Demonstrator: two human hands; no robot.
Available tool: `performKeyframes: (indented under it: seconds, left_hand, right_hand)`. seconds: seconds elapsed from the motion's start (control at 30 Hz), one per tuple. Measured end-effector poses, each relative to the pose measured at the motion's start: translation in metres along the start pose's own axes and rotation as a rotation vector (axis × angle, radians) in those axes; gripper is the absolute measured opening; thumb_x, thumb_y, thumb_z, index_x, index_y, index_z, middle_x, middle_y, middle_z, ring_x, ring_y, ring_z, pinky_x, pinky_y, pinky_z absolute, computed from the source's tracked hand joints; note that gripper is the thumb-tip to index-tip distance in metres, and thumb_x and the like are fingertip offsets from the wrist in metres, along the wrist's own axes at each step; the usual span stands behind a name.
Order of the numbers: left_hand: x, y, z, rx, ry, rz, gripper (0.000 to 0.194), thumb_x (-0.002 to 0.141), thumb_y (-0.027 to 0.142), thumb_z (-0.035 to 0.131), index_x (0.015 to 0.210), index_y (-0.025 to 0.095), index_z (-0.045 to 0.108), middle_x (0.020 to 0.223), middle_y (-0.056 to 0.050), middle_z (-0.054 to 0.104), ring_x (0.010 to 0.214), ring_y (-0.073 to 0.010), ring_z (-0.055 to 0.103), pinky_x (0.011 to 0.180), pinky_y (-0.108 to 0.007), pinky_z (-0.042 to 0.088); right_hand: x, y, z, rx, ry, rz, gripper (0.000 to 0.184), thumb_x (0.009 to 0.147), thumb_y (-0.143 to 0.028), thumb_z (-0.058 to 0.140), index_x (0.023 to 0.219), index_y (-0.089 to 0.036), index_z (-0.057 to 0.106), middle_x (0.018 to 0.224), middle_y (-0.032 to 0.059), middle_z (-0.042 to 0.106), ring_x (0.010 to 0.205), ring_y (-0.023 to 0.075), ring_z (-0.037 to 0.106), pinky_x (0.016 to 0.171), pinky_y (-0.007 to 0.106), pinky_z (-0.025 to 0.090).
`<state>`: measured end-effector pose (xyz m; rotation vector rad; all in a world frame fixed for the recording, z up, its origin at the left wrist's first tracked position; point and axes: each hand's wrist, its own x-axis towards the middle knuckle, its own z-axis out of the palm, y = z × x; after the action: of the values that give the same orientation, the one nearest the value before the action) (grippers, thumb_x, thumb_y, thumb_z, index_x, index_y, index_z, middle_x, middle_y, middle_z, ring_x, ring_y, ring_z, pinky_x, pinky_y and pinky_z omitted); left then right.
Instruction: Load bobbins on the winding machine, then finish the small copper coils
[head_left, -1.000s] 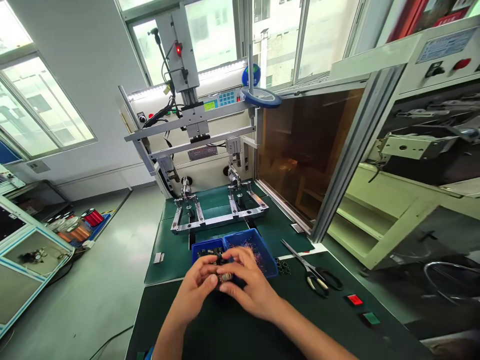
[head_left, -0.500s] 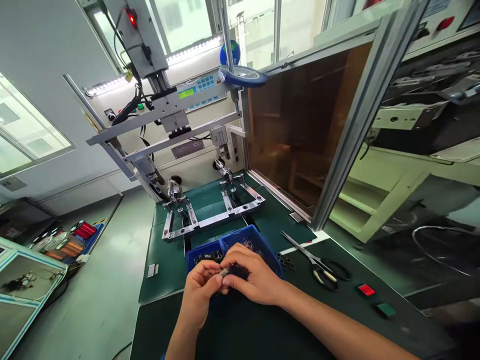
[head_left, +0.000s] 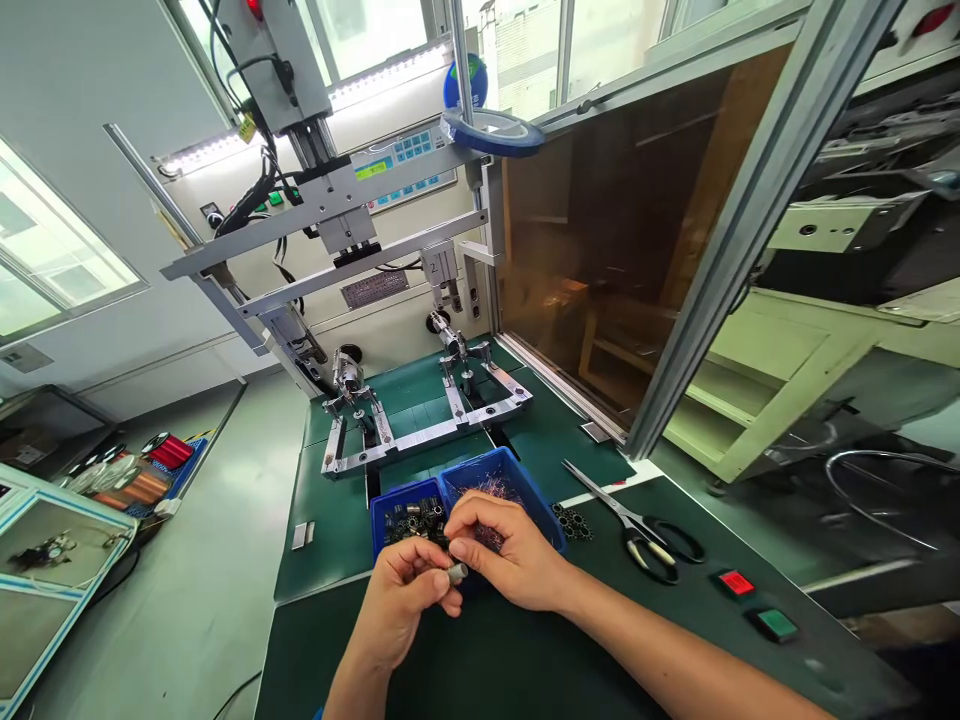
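Note:
Between the thumb and fingers of my left hand (head_left: 401, 600) is a small grey cylindrical part (head_left: 456, 573), one end sticking out to the right. Close beside it, my right hand (head_left: 506, 555) has its thumb and forefinger drawn together in a pinch. What those fingers hold, if anything, is too small to make out. Both hands are over the near edge of two blue bins. In the left bin (head_left: 379, 535) lie several small dark ringed parts (head_left: 414, 520). The right bin (head_left: 536, 490) contains a tangle of fine copper-coloured wire scraps (head_left: 491, 488).
Right of the bins lie black toothed rings (head_left: 574, 522), scissors (head_left: 630, 520), a red button (head_left: 736, 582) and a green button (head_left: 776, 625). Behind stands a machine with a metal fixture frame (head_left: 427, 435). A brown tinted panel (head_left: 622, 230) borders the right side.
My right hand's fingers have moved off the part, which now shows more plainly in my left hand. The view has shifted slightly, and more of the bins' contents is visible.

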<state>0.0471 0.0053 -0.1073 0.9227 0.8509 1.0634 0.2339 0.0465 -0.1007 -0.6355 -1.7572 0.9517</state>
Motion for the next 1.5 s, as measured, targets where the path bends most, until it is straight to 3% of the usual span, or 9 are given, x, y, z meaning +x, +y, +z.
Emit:
performKeyframes:
  seconds: [0.1, 0.27, 0.5, 0.77, 0.9, 1.0, 1.13, 1.33, 1.5]
  left_hand:
    - [0.000, 0.002, -0.002, 0.022, 0.038, 0.041, 0.028, 0.072, 0.035, 0.090, 0.081, 0.015, 0.073, 0.070, -0.005, 0.068, 0.059, -0.0138, 0.065, 0.059, -0.021, 0.054]
    - [0.000, 0.005, -0.004, 0.082, 0.071, 0.070, 0.029, 0.074, 0.034, 0.089, 0.086, 0.014, 0.072, 0.073, -0.005, 0.069, 0.064, -0.0145, 0.066, 0.064, -0.023, 0.056]
    - [0.001, 0.017, -0.012, -0.051, 0.216, 0.164, 0.034, 0.074, 0.033, 0.090, 0.096, 0.015, 0.071, 0.086, -0.005, 0.070, 0.070, -0.0156, 0.067, 0.064, -0.023, 0.057]
    - [-0.001, 0.020, -0.015, -0.101, 0.232, 0.234, 0.029, 0.074, 0.032, 0.090, 0.088, 0.015, 0.072, 0.093, -0.006, 0.071, 0.073, -0.0140, 0.067, 0.068, -0.021, 0.057]
    - [-0.003, 0.018, -0.011, -0.127, 0.154, 0.193, 0.026, 0.080, 0.033, 0.086, 0.090, 0.015, 0.071, 0.098, -0.008, 0.071, 0.079, -0.0162, 0.069, 0.073, -0.024, 0.059]
    - [-0.004, 0.013, -0.006, -0.148, 0.101, 0.138, 0.024, 0.082, 0.031, 0.084, 0.090, 0.015, 0.069, 0.094, -0.006, 0.070, 0.078, -0.0153, 0.069, 0.073, -0.024, 0.059]
    - [-0.005, 0.007, 0.003, -0.185, 0.046, 0.091, 0.028, 0.081, 0.028, 0.086, 0.089, 0.015, 0.062, 0.088, -0.004, 0.068, 0.077, -0.0125, 0.066, 0.070, -0.021, 0.057]
    - [-0.004, -0.001, 0.012, -0.163, 0.037, 0.000, 0.040, 0.075, 0.032, 0.090, 0.089, 0.015, 0.056, 0.080, -0.001, 0.064, 0.070, -0.0140, 0.067, 0.070, -0.025, 0.060]
    - [-0.003, -0.005, 0.013, -0.155, 0.043, -0.022, 0.040, 0.078, 0.033, 0.088, 0.092, 0.015, 0.055, 0.088, -0.006, 0.069, 0.076, -0.0166, 0.070, 0.069, -0.024, 0.060]
  right_hand:
    - [0.000, 0.000, 0.001, -0.053, 0.063, -0.046, 0.009, 0.085, -0.028, 0.062, 0.082, -0.020, 0.061, 0.076, 0.0022, 0.060, 0.072, 0.0142, 0.056, 0.065, 0.030, 0.048]
    - [-0.001, -0.002, 0.001, -0.147, 0.017, -0.097, 0.006, 0.084, -0.026, 0.063, 0.081, -0.021, 0.064, 0.076, 0.0018, 0.063, 0.075, 0.0154, 0.057, 0.072, 0.035, 0.048]
    - [-0.001, 0.006, 0.006, -0.401, 0.089, -0.163, 0.004, 0.087, -0.021, 0.060, 0.089, -0.021, 0.064, 0.083, 0.0049, 0.064, 0.082, 0.0179, 0.055, 0.073, 0.036, 0.050]
    - [-0.015, 0.017, 0.034, -0.689, -0.144, -0.165, 0.005, 0.084, -0.017, 0.059, 0.087, -0.018, 0.063, 0.110, 0.0121, 0.065, 0.110, 0.0313, 0.052, 0.086, 0.054, 0.048]
    - [-0.013, 0.012, 0.029, -0.534, -0.090, -0.080, 0.009, 0.080, -0.020, 0.063, 0.088, -0.019, 0.066, 0.108, 0.0120, 0.064, 0.110, 0.0318, 0.050, 0.090, 0.057, 0.047]
    - [-0.009, 0.005, 0.021, -0.261, -0.001, 0.047, 0.023, 0.080, -0.023, 0.064, 0.102, -0.021, 0.068, 0.109, 0.0108, 0.063, 0.109, 0.0278, 0.052, 0.093, 0.053, 0.047]
    - [-0.008, 0.001, 0.019, 0.064, -0.016, 0.099, 0.035, 0.082, -0.041, 0.065, 0.114, -0.028, 0.069, 0.114, 0.0087, 0.063, 0.111, 0.0260, 0.054, 0.098, 0.053, 0.044]
    - [-0.007, 0.000, 0.019, 0.174, 0.176, 0.155, 0.029, 0.084, -0.050, 0.064, 0.077, -0.024, 0.074, 0.096, 0.0086, 0.066, 0.099, 0.0230, 0.060, 0.093, 0.048, 0.048]
    - [-0.003, 0.001, 0.008, 0.176, 0.269, 0.156, 0.028, 0.085, -0.047, 0.064, 0.073, -0.023, 0.071, 0.093, 0.0083, 0.065, 0.092, 0.0208, 0.060, 0.089, 0.043, 0.050]
